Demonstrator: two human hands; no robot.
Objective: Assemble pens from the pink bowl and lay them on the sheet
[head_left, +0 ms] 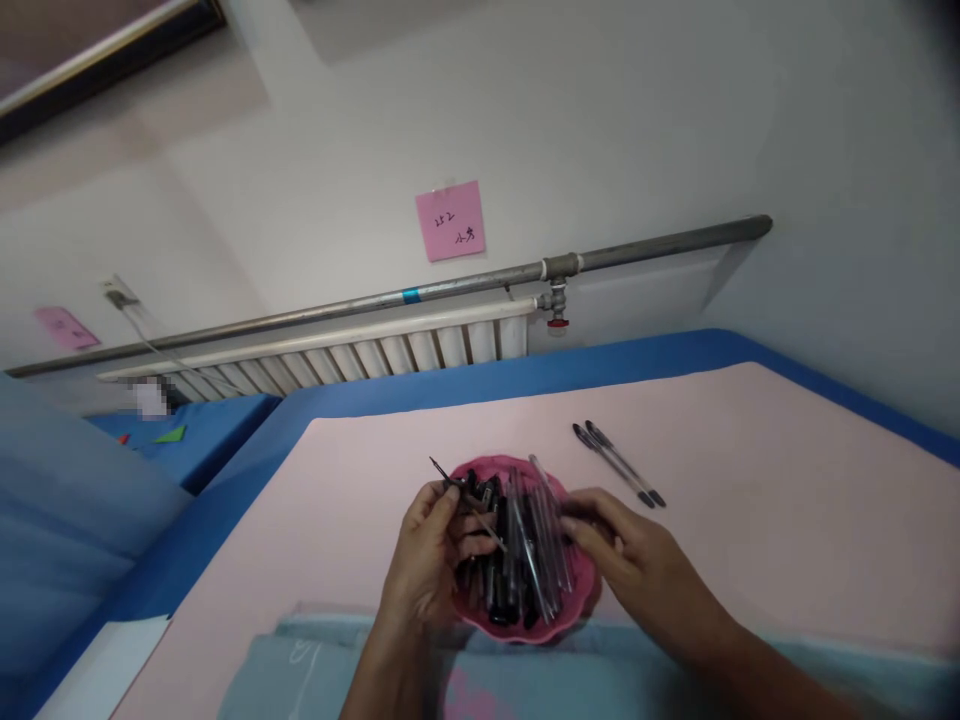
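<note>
Pink-topped counter [750, 520]: my left fingers [441, 515] pinch a slim refill [442, 474]; right fingers [600, 508], grip unclear to me, overlap the bowl [589, 590]; jostling it could spill loose pens [525, 540].

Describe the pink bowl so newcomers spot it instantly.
Find the pale pink sheet on the blue table. On it, between the left hand and right hand, sits the bowl. Unlike the sheet, it's deep pink, wavy-rimmed and heaped with pen parts.
</note>
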